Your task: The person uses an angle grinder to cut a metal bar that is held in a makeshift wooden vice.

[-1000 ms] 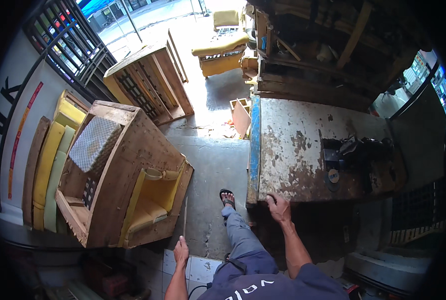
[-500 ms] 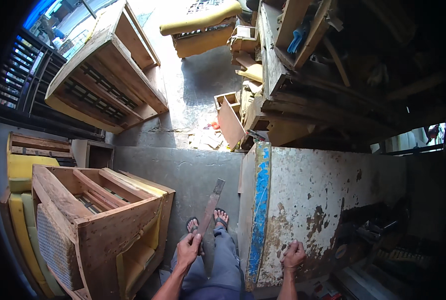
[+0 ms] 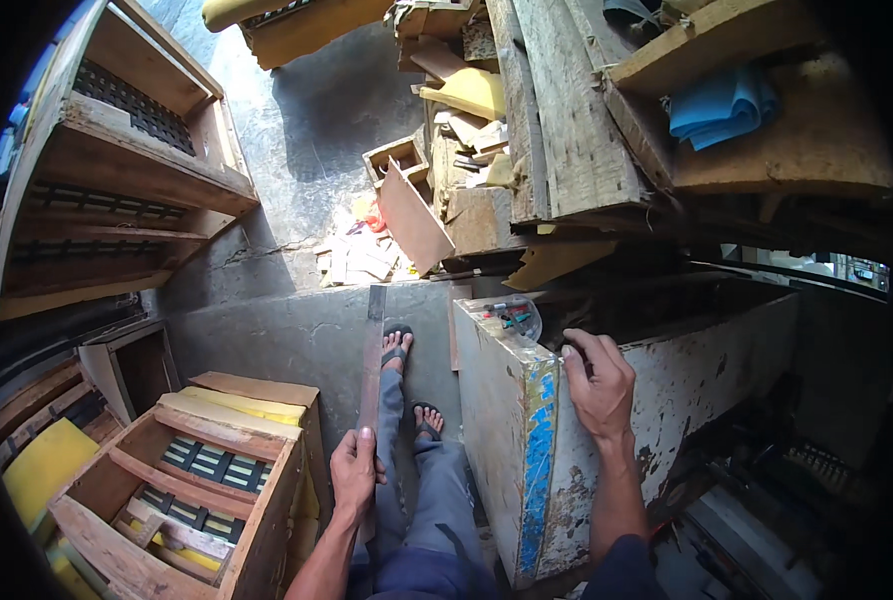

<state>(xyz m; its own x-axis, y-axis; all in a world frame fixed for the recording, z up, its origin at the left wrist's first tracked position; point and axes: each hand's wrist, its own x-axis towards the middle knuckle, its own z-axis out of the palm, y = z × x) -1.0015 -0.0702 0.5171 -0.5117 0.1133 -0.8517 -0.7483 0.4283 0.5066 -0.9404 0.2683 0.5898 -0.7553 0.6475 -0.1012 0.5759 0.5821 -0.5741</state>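
My left hand (image 3: 354, 468) grips the lower end of a long, flat, narrow strip (image 3: 370, 385). The strip is reddish brown and turns dark grey at its far tip; it points away from me above my feet. At the right, my right hand (image 3: 601, 385) is held over the near top edge of a big worn white chest (image 3: 491, 420) with a blue-streaked corner. Its fingers are bent, with thumb and forefinger close together; anything pinched there is too small to make out. Just left of it, a clear round container (image 3: 521, 318) with small coloured items sits on the chest's corner.
A wooden seat frame (image 3: 181, 480) with dark webbing stands at lower left, a larger frame (image 3: 131, 200) at upper left. Wood scraps (image 3: 361, 250) and a leaning board (image 3: 413, 218) lie ahead. Rough planks (image 3: 566, 110) and a blue cloth (image 3: 721, 105) are at upper right.
My right hand has moved forward and up to the chest's top edge. The strip has swung to point straighter ahead. My view has shifted right, and my feet have stepped.
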